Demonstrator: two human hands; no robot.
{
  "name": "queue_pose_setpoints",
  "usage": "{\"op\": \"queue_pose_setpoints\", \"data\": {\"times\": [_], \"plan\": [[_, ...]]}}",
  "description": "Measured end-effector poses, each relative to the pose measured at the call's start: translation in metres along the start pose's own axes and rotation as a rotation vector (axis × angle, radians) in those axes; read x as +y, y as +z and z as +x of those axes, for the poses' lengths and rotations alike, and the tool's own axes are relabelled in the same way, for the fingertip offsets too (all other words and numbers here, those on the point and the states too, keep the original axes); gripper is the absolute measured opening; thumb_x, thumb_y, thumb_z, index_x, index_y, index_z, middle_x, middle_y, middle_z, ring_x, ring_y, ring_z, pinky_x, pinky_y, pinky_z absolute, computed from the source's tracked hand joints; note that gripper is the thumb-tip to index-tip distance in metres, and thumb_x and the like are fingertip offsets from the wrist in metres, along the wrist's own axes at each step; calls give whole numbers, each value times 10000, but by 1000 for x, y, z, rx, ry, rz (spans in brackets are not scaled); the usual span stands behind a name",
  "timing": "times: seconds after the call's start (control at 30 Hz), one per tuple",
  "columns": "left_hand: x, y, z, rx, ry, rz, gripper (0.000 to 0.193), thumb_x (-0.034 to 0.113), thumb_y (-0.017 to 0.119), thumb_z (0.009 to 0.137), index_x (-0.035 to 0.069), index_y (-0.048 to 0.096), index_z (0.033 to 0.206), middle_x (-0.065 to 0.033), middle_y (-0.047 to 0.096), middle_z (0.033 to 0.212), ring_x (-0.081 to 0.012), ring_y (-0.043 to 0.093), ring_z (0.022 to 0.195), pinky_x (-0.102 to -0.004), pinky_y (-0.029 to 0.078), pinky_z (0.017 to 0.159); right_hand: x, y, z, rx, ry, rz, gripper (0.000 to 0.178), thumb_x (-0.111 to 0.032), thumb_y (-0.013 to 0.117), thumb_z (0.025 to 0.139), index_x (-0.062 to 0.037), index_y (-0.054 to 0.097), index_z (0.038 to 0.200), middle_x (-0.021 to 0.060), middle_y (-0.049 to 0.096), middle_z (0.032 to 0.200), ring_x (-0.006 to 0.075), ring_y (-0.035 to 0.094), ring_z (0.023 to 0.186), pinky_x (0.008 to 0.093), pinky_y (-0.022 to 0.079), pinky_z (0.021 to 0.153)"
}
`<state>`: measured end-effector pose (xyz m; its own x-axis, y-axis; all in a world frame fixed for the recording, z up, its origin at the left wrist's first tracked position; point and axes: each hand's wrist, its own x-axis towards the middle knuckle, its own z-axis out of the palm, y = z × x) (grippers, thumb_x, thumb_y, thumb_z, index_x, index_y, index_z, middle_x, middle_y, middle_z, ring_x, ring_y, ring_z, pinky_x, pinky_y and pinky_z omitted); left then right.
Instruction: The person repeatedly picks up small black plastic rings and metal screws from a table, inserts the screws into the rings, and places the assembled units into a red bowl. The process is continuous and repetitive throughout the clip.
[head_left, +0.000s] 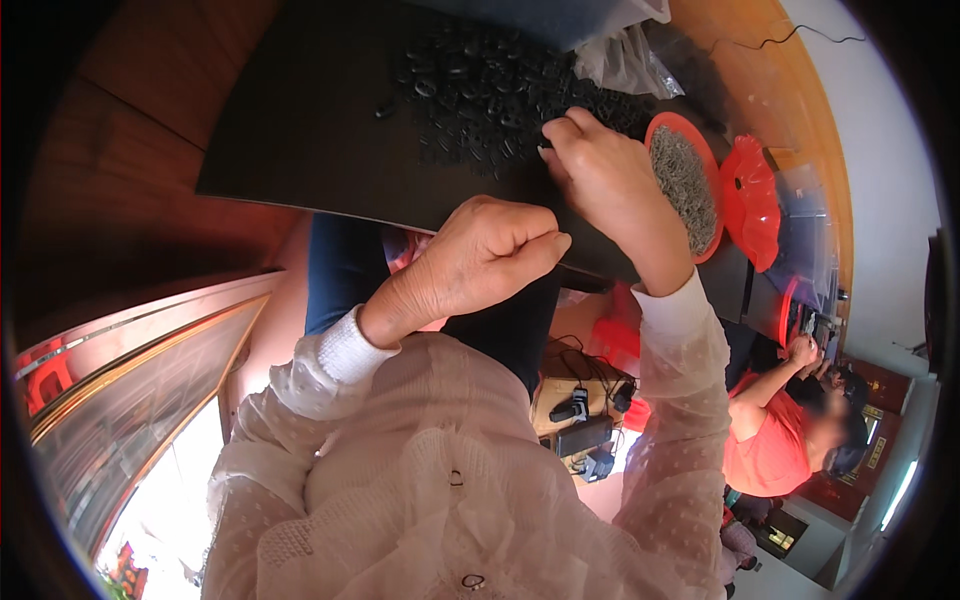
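Note:
A large heap of small black plastic parts (490, 90), some of them ring-shaped, is spread over the black tabletop (300, 120). My right hand (600, 165) is at the near right side of the heap, its fingers curled and pinched together; a dark bit shows by the fingertips, too small to name. My left hand (480, 250) is closed in a fist just off the table's near edge, thumb lying along the curled fingers. Whatever it may hold is hidden. Right of my right hand stands a red bowl (712, 160) full of small silvery metal pieces (680, 185).
Beside the bowl is a red wavy-rimmed dish (750, 200). A clear plastic bag (625, 65) and a translucent bin (560, 20) stand behind the heap. Lower right, a box (575, 400) carries black adapters and cables. A person in an orange-red shirt (770, 440) works farther right.

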<state>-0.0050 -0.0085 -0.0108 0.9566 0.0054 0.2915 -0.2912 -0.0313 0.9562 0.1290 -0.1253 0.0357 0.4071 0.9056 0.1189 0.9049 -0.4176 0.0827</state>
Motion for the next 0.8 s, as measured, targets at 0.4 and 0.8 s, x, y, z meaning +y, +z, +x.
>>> {"op": "queue_pose_setpoints", "data": {"times": [0.4, 0.8], "plan": [[5, 1, 2, 70, -164, -194, 369, 324, 451, 995, 52, 554, 768, 21, 487, 616, -31, 346, 496, -202, 313, 449, -14, -18, -40, 169, 383, 906, 141, -133, 624, 893, 1, 626, 934, 68, 609, 760, 125, 547, 676, 257, 434, 613], [0, 6, 4, 183, -228, -313, 278, 271, 468, 992, 62, 579, 846, 11, 549, 687, -25, 390, 528, -174, 296, 465, -57, 1, -49, 643, 155, 808, 41, -25, 586, 869, 4, 609, 886, 131, 555, 729, 295, 582, 627, 358, 462, 571]]}}
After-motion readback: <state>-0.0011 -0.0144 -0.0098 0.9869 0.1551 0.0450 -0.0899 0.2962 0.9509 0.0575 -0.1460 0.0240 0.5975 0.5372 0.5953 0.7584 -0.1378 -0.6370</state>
